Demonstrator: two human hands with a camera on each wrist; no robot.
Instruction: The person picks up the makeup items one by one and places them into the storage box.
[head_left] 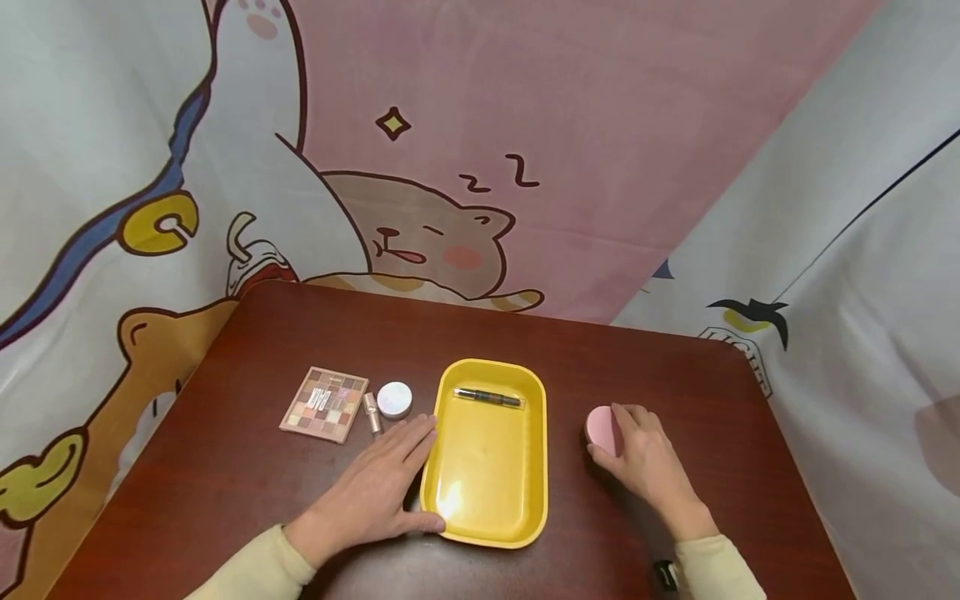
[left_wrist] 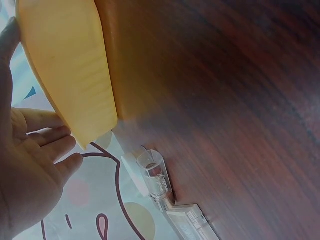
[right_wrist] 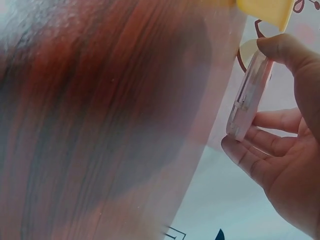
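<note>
Near the middle of the table lies a yellow tray (head_left: pixel 487 467), with a slim dark pen-like cosmetic stick (head_left: pixel 488 397) inside at its far end. Against the tray's left wall rests my left hand (head_left: pixel 375 492), fingers extended and thumb at the near corner. To the right of the tray, my right hand (head_left: pixel 647 457) holds a round pink compact (head_left: pixel 602 429) by its edges. The right wrist view shows the compact (right_wrist: pixel 250 97) edge-on between thumb and fingertips, apart from the tabletop. A lipstick with a clear cap (left_wrist: pixel 156 175) appears beyond the left fingers in the left wrist view.
Left of the tray are a square eyeshadow palette (head_left: pixel 326 405), the lipstick (head_left: pixel 372 412) and a round white-lidded container (head_left: pixel 394 400). The brown table (head_left: pixel 570 350) meets a printed cartoon curtain (head_left: pixel 600 167) at the back and sides.
</note>
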